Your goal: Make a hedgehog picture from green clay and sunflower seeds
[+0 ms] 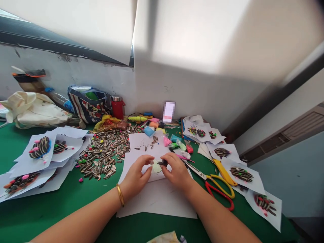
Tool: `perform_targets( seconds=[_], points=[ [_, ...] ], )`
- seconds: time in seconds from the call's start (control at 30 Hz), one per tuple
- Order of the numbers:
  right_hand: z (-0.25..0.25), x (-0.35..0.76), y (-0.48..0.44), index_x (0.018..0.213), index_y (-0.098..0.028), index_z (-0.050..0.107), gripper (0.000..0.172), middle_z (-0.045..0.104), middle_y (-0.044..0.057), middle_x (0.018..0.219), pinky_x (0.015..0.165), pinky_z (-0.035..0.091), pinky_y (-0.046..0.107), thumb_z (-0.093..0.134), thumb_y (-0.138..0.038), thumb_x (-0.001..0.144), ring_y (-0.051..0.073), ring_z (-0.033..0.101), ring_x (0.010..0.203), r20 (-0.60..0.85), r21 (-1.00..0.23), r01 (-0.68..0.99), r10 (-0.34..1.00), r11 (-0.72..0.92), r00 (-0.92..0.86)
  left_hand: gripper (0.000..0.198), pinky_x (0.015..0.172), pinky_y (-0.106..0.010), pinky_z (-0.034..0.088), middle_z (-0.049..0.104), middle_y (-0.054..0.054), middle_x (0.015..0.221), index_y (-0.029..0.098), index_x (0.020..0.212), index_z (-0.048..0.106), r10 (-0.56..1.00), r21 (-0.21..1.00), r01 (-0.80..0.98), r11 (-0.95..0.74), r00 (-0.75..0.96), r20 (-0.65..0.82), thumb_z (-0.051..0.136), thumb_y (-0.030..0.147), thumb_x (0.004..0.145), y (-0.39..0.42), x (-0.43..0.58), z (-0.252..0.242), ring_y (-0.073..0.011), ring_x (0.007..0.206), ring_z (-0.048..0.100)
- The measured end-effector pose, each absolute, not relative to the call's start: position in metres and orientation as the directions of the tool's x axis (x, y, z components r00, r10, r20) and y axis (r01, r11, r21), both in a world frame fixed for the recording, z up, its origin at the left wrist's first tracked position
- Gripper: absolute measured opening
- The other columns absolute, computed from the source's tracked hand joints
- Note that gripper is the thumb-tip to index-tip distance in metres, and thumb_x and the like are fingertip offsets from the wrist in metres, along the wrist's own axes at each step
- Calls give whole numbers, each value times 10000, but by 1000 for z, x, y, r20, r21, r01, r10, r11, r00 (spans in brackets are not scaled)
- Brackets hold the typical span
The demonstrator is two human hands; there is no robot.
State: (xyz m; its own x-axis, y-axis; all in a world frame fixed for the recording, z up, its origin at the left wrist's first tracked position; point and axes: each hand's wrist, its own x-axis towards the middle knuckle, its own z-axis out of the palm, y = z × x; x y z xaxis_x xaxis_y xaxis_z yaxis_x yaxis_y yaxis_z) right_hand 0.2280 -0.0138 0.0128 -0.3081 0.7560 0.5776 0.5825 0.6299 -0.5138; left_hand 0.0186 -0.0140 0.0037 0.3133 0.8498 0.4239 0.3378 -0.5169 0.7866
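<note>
A pale green flattened piece of modelling clay [156,167] lies on white paper between my two hands. My right hand [176,171] pinches a small black lump [162,162] between thumb and fingers, just over the green clay. Opposite it, my left hand [136,176] has its thumb and forefinger curled together at the clay's left edge; what they grip is too small to make out. Beneath both hands are overlapping sheets of white paper [162,199]. A few loose seeds [153,144] rest on the sheet just beyond.
Striped sunflower seeds [106,152] form a heap to the left. Seed-decorated sheets are stacked at left [40,148] and right [241,173]. Scissors [219,189] lie by my right forearm. Coloured clay packets [149,131], a red flask [117,108] and bags [88,104] stand toward the wall.
</note>
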Motion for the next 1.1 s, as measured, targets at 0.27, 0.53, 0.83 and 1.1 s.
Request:
perform_targets(
  seconds=[0.27,0.53,0.83,1.1],
  points=[
    [19,229,-20,1016,-211,576,212,571,69,989,791,513,350,582,-133,819,199,579,873,540,-561,598,801,572,-260,251,784,-322,518,601,-7,909,231,1097,455,936,967,86,-239,287,206,587,245,884,-18,29,3,-147,824,611],
    [12,221,-22,991,-217,548,217,540,60,995,739,526,305,606,-132,799,174,574,839,515,-608,512,792,607,-328,213,644,-261,493,552,29,798,204,898,472,966,982,-10,-189,179,187,653,283,819,-15,29,9,-110,667,572],
    [9,224,-20,1132,-233,569,311,550,78,1064,811,545,340,587,-134,838,184,592,886,487,-633,482,795,606,-360,219,596,-249,492,578,7,740,175,855,588,956,974,25,-227,194,218,678,371,812,-14,26,11,-113,638,542],
    [9,225,-20,1132,-222,582,327,560,77,1049,818,542,342,552,-93,833,186,594,894,485,-627,503,804,595,-346,183,710,-294,550,680,-47,877,180,966,655,943,954,111,-279,221,250,619,331,869,-13,24,3,-154,767,634]
  ],
)
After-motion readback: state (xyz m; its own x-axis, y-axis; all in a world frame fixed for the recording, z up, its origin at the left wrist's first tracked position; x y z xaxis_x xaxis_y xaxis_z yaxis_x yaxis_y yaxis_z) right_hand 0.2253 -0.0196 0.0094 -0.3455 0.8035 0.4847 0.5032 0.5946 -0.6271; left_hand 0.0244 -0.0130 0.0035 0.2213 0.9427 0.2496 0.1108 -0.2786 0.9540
